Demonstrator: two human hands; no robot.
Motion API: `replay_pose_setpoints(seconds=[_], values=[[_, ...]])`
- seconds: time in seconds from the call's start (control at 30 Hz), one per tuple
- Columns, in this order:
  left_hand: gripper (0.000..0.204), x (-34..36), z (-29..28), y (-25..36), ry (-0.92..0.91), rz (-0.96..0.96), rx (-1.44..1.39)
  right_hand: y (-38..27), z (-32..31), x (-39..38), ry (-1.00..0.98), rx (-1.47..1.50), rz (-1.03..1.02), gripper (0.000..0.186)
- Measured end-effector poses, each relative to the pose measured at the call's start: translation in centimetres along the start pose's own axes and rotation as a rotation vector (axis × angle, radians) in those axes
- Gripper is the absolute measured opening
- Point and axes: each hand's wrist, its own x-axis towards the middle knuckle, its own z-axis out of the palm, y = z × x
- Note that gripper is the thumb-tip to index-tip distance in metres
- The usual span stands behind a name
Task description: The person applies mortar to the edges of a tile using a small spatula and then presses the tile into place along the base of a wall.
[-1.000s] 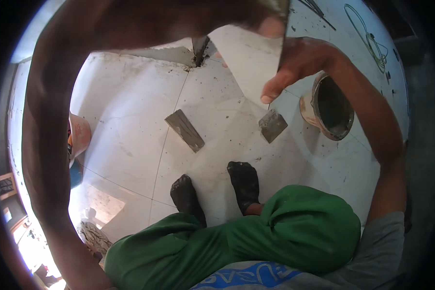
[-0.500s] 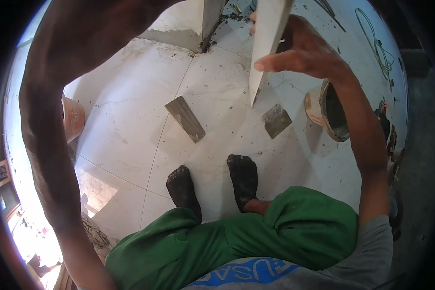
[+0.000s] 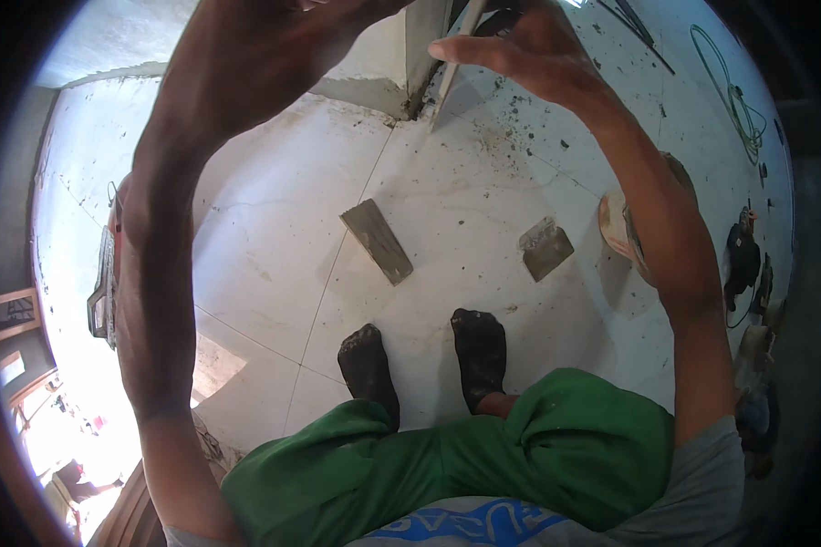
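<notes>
A long pale flat strip [image 3: 456, 66], seen nearly edge-on, slants down from the top edge beside a plastered corner. My right hand [image 3: 534, 56] is closed on it, thumb against its side and the other fingers partly hidden behind. Raised at the top edge, my left hand [image 3: 333, 27] is largely cut off, and its fingers are hidden. Below on the pale tiles lie a cement-smeared rectangular block [image 3: 377, 242] and a smaller grey cement-smeared plate [image 3: 545, 249].
A cement-stained bucket [image 3: 614, 224] stands partly behind my right forearm. Coiled green cord [image 3: 743, 118] lies at the right, with a dark tool [image 3: 743, 251] nearer. The plastered wall corner [image 3: 374, 68] rises ahead. Crumbs of debris dot the tiles around my socked feet [image 3: 479, 356].
The pale strip and my right hand have moved up and left, and the strip now appears thinner. My left arm has shifted right in the view. The floor items appear slightly lower and further right.
</notes>
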Motion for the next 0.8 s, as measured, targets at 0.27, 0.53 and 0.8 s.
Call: replay_pose_setpoints(seconds=[0.27, 0.53, 0.8], values=[[0.026, 0.2, 1.0, 0.3, 0.103, 0.053, -0.152, 1.8, 1.4, 2.9, 0.127, 0.133, -0.219, 0.06], [0.023, -1.7, 12.3, -9.9, -0.316, -0.007, -0.157, -0.1, -2.8, -0.9, 0.078, 0.012, 0.069, 0.043], [0.083, -4.5, 33.4, -11.4, -0.394, -0.078, 0.056, 5.4, -9.1, -7.0, 0.352, -0.071, -0.062, 0.054]])
